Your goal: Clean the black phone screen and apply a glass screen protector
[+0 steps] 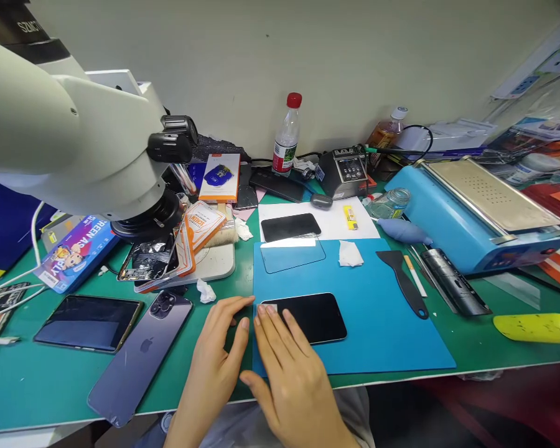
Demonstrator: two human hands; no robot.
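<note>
Surface, green, set against a pale wall, bearing a blue work mat (382, 348) ahead and to the right of the hands. Smartphone (317, 314), dark screen up, lying flat on the mat; its left end under the fingers of the right hand (287, 367), held flat, fingers together, thumb apart. Left hand (214, 348), loosely curved, thumb and forefinger parted, just beside that end; whether it touches the phone cannot be told. Beyond the hands: a clear glass panel with black edging (296, 256), a second dark-faced phone (290, 227) and a folded white wipe (350, 254). Right of the hands: a black plastic scraper (401, 283), a rubber air blower (404, 231) and a blue heating-plate machine (462, 214). Left of the hands: a purple iPhone (142, 354), back up, and a dark-screened phone (88, 322); above these, a microscope (102, 149). Hazards, by judgement: uneven pressure from the right hand might skid the phone along the mat; bare fingertips could smear its screen; a careless forward reach could chip the thin glass panel.
</note>
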